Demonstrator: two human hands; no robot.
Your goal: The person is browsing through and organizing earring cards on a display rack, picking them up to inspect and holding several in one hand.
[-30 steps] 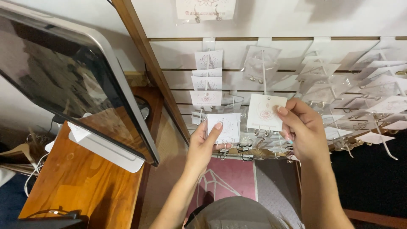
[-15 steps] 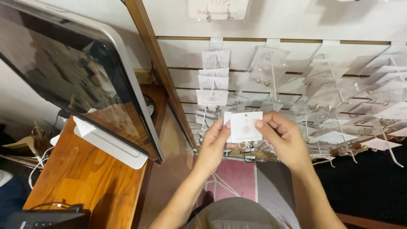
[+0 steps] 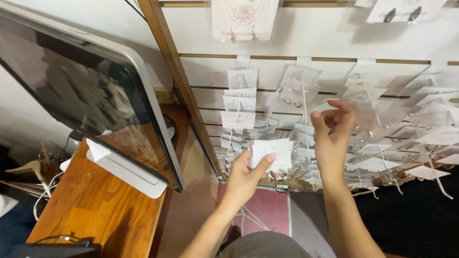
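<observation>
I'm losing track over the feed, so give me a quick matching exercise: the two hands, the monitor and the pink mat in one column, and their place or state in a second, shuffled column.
Things:
1. left hand
2. right hand
3. computer monitor
4. pink mat

Place or state:
A. on the wooden desk, screen dark
B. raised at the display rack, fingers curled, holding no card
C. on the floor below the rack
D. holding a small stack of white cards

Pairs: 1-D, 2-B, 3-A, 4-C

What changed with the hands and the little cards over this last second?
The right hand let go of the white cards and rose toward the hanging packets, fingers curled. The left hand kept holding the cards. The monitor and desk stayed put.
</observation>
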